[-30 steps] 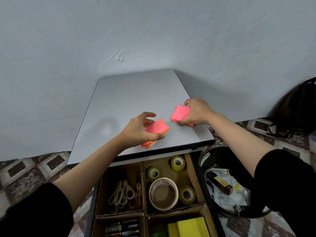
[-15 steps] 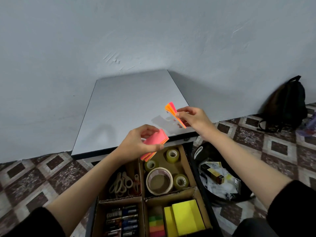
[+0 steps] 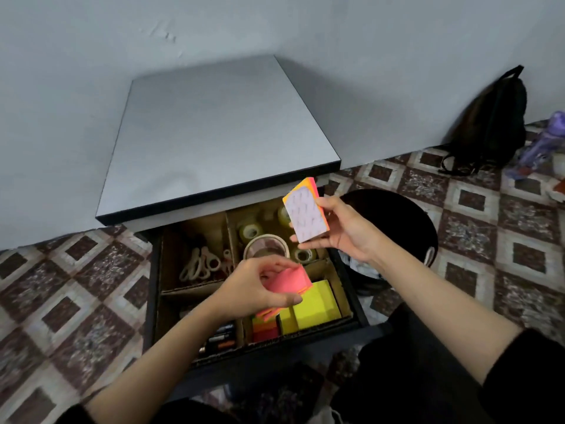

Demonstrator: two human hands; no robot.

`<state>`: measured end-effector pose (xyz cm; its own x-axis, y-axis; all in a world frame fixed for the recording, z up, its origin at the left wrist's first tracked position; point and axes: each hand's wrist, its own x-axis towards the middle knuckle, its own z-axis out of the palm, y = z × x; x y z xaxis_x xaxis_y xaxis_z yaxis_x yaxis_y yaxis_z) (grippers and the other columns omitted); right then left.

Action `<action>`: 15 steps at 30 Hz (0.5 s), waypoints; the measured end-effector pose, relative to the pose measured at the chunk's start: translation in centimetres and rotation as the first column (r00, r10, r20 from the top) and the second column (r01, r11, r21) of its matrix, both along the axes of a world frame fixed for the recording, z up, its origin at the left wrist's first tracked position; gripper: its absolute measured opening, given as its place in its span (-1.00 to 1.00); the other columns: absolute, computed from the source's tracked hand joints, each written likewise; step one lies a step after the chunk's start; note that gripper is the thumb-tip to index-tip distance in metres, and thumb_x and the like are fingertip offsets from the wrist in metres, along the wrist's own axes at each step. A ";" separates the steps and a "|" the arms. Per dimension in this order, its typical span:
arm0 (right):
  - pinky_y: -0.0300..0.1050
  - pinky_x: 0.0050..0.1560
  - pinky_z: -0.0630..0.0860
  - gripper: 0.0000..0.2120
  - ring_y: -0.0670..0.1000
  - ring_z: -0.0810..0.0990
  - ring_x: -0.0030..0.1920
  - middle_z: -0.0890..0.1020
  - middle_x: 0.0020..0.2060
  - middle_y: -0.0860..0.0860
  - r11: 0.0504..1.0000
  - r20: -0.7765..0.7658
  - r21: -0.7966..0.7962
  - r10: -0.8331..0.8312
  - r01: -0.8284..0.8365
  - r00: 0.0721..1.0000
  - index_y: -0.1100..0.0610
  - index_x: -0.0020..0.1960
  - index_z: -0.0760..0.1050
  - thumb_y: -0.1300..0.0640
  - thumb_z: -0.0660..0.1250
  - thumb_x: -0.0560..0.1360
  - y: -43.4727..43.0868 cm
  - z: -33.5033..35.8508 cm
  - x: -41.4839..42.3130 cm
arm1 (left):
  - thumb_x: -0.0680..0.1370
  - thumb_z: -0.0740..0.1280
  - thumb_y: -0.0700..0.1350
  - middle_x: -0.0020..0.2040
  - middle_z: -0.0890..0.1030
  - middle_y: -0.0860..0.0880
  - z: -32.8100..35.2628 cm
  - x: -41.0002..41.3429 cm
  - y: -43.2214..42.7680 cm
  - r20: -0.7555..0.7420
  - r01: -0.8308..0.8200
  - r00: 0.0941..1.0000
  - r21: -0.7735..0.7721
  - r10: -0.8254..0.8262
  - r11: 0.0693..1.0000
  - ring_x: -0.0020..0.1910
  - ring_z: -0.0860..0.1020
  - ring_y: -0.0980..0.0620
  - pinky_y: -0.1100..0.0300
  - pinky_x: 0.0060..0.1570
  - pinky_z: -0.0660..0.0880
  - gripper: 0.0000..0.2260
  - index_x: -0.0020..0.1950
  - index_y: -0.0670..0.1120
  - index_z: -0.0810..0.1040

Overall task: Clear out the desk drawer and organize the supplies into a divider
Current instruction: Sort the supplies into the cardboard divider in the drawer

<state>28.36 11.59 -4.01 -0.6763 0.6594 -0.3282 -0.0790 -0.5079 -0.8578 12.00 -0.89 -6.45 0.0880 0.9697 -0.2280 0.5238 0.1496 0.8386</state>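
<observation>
Both hands are over the open drawer (image 3: 360, 313), each closed on a pad of sticky notes. On the left, the left hand (image 3: 253, 289) pinches a pink pad (image 3: 290, 280) between thumb and curled fingers, low above the front right compartment of the cardboard divider (image 3: 232, 240) that sits inside the drawer. Further right and higher, the right hand (image 3: 342, 231) grips a second pad (image 3: 305, 215) by its edges, tilted up so its pale backing faces the camera, with orange and pink layers showing along the top edge; it is held above the back right compartment.

Left to right in the divider: the back left compartment holds scissors (image 3: 198, 264), and the front left one holds batteries (image 3: 221, 338), partly hidden by the left forearm. The back right compartment holds 1 large tape roll (image 3: 266, 244) and several small ones (image 3: 250, 231). The front right compartment holds a small stack of pink and orange notes (image 3: 265, 328) beside yellow pads (image 3: 316, 304).

Above the drawer is the grey desk top (image 3: 214, 133). Right of the drawer stands a black bin (image 3: 394, 215) on the patterned tile floor, and a black backpack (image 3: 492, 123) leans against the wall further right.
</observation>
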 end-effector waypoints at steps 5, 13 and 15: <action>-0.01 -0.17 0.64 -0.62 0.19 0.67 -0.17 0.60 0.02 0.27 1.000 0.034 -0.026 0.012 -0.011 0.999 0.23 0.18 0.45 0.02 0.20 0.47 -0.1 -1.4 0.7 | 0.25 0.54 0.12 0.10 0.55 0.14 -2.9 2.1 0.0 -0.125 0.035 0.991 -0.024 -0.038 0.999 0.12 0.49 0.12 0.25 0.04 0.48 -0.49 0.17 0.15 0.53; 0.03 -0.09 0.62 -0.66 0.20 0.66 -0.10 0.63 -0.02 0.25 0.999 0.089 0.031 -0.011 0.008 0.996 0.23 0.16 0.47 0.04 0.18 0.51 1.6 -3.0 1.6 | 0.22 0.50 0.21 0.27 0.49 0.09 -5.1 4.8 -0.1 -0.388 0.000 0.921 0.116 0.045 0.993 0.24 0.42 0.08 0.29 0.17 0.29 -0.28 0.33 0.05 0.46; 0.03 -0.09 0.62 -0.59 0.19 0.66 -0.10 0.63 -0.02 0.25 1.000 0.081 0.018 -0.017 0.016 0.997 0.23 0.18 0.46 0.01 0.22 0.44 2.0 -3.3 1.8 | 0.19 0.46 0.23 0.29 0.48 0.07 -5.6 5.3 0.1 -0.395 -0.006 0.917 0.111 0.050 0.994 0.27 0.41 0.05 0.28 0.18 0.29 -0.26 0.34 0.05 0.46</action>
